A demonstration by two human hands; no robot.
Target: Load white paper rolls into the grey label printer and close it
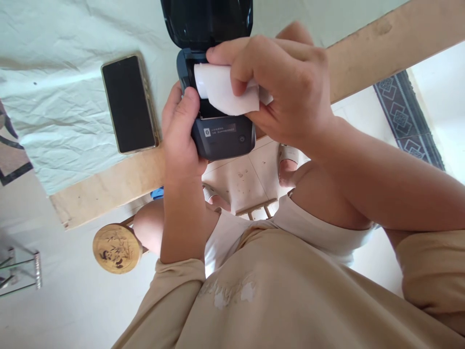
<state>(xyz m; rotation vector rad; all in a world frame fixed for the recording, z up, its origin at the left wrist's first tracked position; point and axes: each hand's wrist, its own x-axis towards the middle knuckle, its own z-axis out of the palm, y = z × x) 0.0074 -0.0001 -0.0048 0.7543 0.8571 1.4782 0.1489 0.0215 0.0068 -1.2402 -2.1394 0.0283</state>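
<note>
A dark label printer [223, 140] with a power button and a small sticker is held over the table's front edge, its black lid [210, 22] flipped up. My left hand [183, 128] grips the printer's left side, thumb on the rim of the open compartment. Inside that compartment sits a white paper roll [212, 82], its loose end hanging toward the front wall. Over the compartment's right side, my right hand [279, 82] is closed on the paper roll, fingers curled at its right part. The right fingertips are partly hidden behind the paper.
A smartphone [129, 104] with a dark screen lies left of the printer on the pale green cloth [72, 111]. The wooden table edge [119, 177] runs slantwise below. A round wooden stool [116, 248] and a metal rack [22, 274] stand on the floor at left.
</note>
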